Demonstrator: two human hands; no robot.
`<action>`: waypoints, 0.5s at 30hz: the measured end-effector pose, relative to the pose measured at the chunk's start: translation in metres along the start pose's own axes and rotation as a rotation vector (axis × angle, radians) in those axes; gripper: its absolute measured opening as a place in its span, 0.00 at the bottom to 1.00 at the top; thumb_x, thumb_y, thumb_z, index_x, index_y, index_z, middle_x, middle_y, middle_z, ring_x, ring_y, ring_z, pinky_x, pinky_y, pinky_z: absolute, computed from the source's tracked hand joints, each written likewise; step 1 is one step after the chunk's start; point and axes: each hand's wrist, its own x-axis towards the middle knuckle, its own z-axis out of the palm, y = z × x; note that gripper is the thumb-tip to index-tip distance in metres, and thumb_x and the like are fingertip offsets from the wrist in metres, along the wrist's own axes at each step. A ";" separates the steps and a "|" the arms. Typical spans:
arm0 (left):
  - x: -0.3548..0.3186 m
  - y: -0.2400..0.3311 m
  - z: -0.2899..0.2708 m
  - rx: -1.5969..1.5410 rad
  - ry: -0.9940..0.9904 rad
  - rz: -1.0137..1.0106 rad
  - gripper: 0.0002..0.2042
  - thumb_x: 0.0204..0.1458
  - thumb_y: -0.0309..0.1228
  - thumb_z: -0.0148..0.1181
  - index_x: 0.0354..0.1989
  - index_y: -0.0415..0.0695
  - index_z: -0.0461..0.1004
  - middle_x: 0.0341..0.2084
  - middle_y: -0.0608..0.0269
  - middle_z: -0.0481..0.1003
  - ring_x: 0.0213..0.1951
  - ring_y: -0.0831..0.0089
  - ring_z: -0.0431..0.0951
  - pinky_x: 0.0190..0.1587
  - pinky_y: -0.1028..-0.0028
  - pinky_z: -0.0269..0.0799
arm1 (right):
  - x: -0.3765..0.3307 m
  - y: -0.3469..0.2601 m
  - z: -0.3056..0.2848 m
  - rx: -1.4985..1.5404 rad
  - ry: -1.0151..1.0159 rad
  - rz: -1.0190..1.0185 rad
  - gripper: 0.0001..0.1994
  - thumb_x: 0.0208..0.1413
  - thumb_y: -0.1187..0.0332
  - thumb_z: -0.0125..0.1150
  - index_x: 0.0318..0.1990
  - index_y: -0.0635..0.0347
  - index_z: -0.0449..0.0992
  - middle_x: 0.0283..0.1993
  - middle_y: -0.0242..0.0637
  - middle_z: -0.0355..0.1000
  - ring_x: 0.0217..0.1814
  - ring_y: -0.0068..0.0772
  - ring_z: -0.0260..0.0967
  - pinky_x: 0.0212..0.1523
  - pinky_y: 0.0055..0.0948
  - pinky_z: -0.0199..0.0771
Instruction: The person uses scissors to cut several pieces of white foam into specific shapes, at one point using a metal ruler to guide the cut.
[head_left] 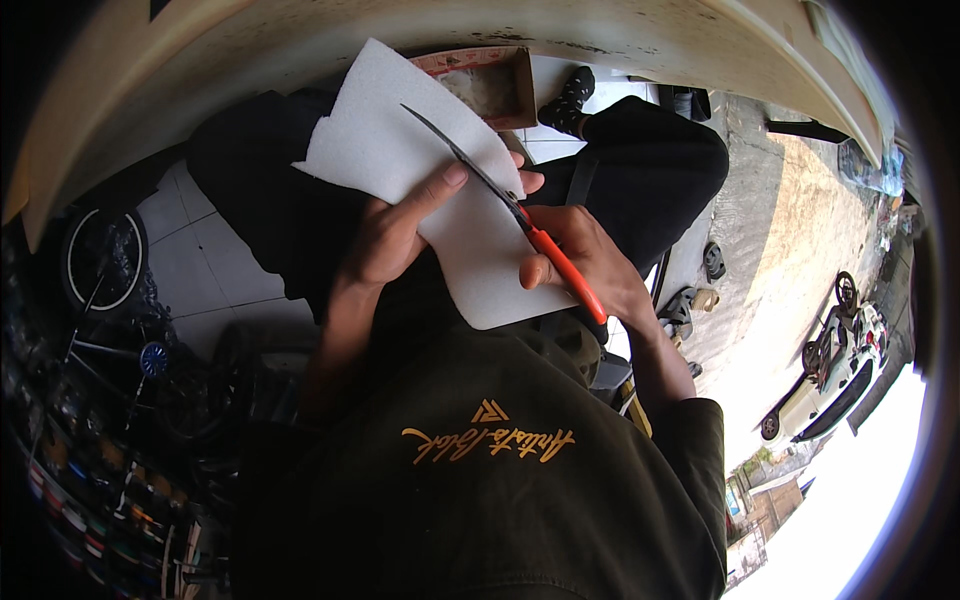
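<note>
A white sheet of thin foam [385, 140], with a ragged left edge, lies slanted above my lap. My left hand [390, 240] grips it, thumb on top and fingertips showing past its far edge. In my right hand [595, 255] is a pair of scissors [567, 272] with orange-red handles and dark blades. The blades lie across the sheet, pointing up and left, close to my left thumb. They look nearly closed; whether the sheet is between them I cannot tell. The lower part of the sheet hangs down between my hands.
A shallow cardboard box [525, 85] stands beyond my dark-trousered leg [660, 180], beside a foot in a patterned sock [572, 95]. A pale curved surface [300, 60] runs along the top. A bicycle wheel [138, 262] is at left; sandals [714, 262] and a motorcycle [847, 290] are at right.
</note>
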 end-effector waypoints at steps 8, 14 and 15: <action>-0.002 0.002 -0.011 0.171 -0.118 -0.028 0.25 0.62 0.38 0.41 0.61 0.31 0.55 0.55 0.42 0.67 0.57 0.47 0.69 0.62 0.56 0.60 | -0.001 -0.007 0.004 -0.091 0.083 0.122 0.29 0.47 0.43 0.65 0.27 0.69 0.75 0.16 0.46 0.65 0.19 0.39 0.65 0.26 0.36 0.64; 0.003 0.001 0.007 -0.010 0.088 0.093 0.27 0.62 0.40 0.40 0.62 0.30 0.54 0.54 0.41 0.67 0.58 0.48 0.67 0.62 0.56 0.60 | -0.002 -0.007 0.003 -0.046 0.057 0.127 0.32 0.46 0.40 0.64 0.27 0.70 0.74 0.16 0.46 0.65 0.19 0.39 0.65 0.27 0.36 0.64; 0.003 0.002 0.007 0.022 0.105 0.074 0.27 0.62 0.40 0.40 0.62 0.30 0.54 0.54 0.41 0.67 0.59 0.48 0.67 0.62 0.56 0.60 | -0.002 -0.007 0.002 -0.050 0.042 0.115 0.33 0.45 0.39 0.64 0.26 0.70 0.74 0.16 0.46 0.65 0.19 0.40 0.65 0.27 0.36 0.65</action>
